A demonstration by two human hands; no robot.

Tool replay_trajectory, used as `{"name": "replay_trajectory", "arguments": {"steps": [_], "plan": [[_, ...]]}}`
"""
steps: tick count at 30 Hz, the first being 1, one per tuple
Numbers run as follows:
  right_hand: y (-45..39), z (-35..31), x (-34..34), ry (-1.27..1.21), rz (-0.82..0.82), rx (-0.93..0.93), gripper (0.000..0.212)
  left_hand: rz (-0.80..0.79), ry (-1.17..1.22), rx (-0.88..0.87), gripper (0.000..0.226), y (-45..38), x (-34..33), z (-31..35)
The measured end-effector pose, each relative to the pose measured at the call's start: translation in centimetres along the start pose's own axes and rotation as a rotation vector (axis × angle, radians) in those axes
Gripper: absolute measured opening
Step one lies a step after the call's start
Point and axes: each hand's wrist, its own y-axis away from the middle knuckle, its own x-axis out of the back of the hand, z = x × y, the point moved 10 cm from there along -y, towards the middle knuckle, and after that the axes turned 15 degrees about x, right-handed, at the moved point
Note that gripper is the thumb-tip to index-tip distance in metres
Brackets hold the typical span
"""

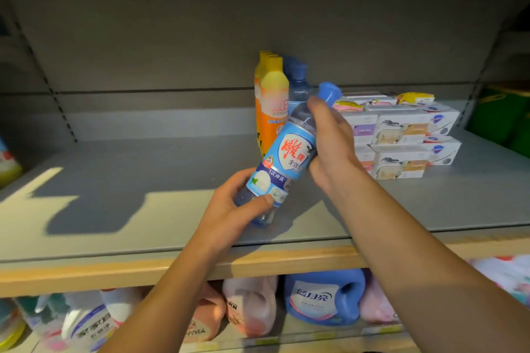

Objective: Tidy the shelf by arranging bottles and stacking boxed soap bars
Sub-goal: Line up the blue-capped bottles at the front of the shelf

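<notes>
Held in both hands, the blue bottle is tilted above the shelf: left hand wrapped round its bottom, right hand round its neck. It looks light, stiff and smooth, so the middle is probably best gripped.

Blue detergent jug on lower shelf

I see a clear bottle with blue cap and blue label, orange-yellow bottles, white soap boxes, grey shelf.
</notes>
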Motion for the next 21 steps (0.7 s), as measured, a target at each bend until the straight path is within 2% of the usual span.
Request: {"name": "replay_trajectory", "arguments": {"steps": [4,7,9,12,14,16,19,21], "plan": [[-0.2,-0.8,0.4,0.043,0.083,0.039,0.018,0.189,-0.235,-0.117,0.065,0.6,0.7,1.2],[0.1,-0.6,0.2,0.101,0.063,0.024,0.02,0.279,-0.457,-0.175,0.068,0.8,0.6,1.8],[0.3,-0.4,-0.2,0.098,0.009,0.001,0.019,0.212,-0.371,-0.142,0.062,0.7,0.5,1.4],[0.6,-0.3,-1.2,0.022,-0.11,-0.057,0.015,0.062,-0.074,-0.031,0.052,0.3,0.6,0.6],[0.9,0.1,-1.9,-0.072,-0.183,-0.114,0.039,-0.067,0.153,0.099,0.051,0.2,0.4,-0.3],[1.5,0.8,-2.7,-0.197,-0.224,-0.177,0.064,-0.2,0.274,0.261,0.057,0.6,-0.5,-1.2],[2.2,1.5,-3.6,-0.337,-0.227,-0.219,0.071,-0.434,0.414,0.465,0.066,1.7,-2.6,-1.8],[2.4,1.9,-3.6,-0.307,-0.186,-0.205,0.079,-0.489,0.448,0.505,0.066,2.0,-3.0,-1.7]]}}
